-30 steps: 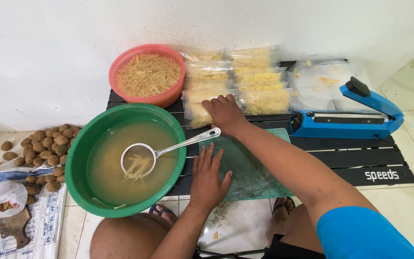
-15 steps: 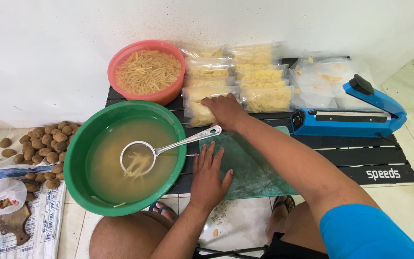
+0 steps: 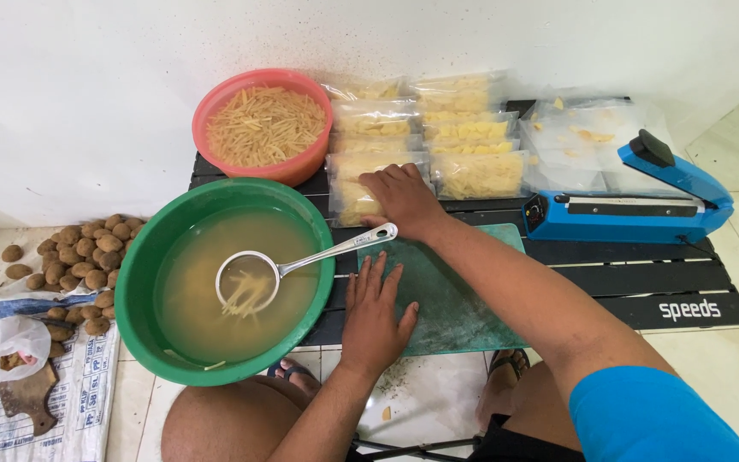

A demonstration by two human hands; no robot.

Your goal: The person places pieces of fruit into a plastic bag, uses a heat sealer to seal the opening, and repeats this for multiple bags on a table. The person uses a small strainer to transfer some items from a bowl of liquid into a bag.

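Spanning most of the view, the low black slatted desk (image 3: 694, 282) carries everything, with a white wall behind it and pale floor tiles around it. Largest on it is the green basin (image 3: 143, 282), overhanging the near left edge and filled with cloudy yellowish water; a metal strainer ladle (image 3: 254, 278) rests in it with a few potato strips in its bowl and its handle lying over the rim. Behind the basin stands a red bowl (image 3: 301, 167) heaped with cut strips. At the right lies a blue heat sealer (image 3: 617, 214), arm raised. A green cutting board (image 3: 455, 299) sits at the near edge between basin and sealer. Sealed clear bags of strips (image 3: 472, 171) are stacked in rows against the wall, with emptier bags (image 3: 583, 137) to their right.

The right hand (image 3: 404, 198) reaches across the board and lies palm down on the nearest bag (image 3: 348, 197), fingers curled over its edge but not closed round it. That bag looks light, soft and slippery, the film likely wet; it would be best taken by a flat edge or seam, not squeezed in the middle, since the strips inside could snap. The left hand (image 3: 374, 316) lies open and flat on the board's near left part, holding nothing. Off the desk at left, small brown potatoes (image 3: 79, 248) lie heaped on a sack on the floor.
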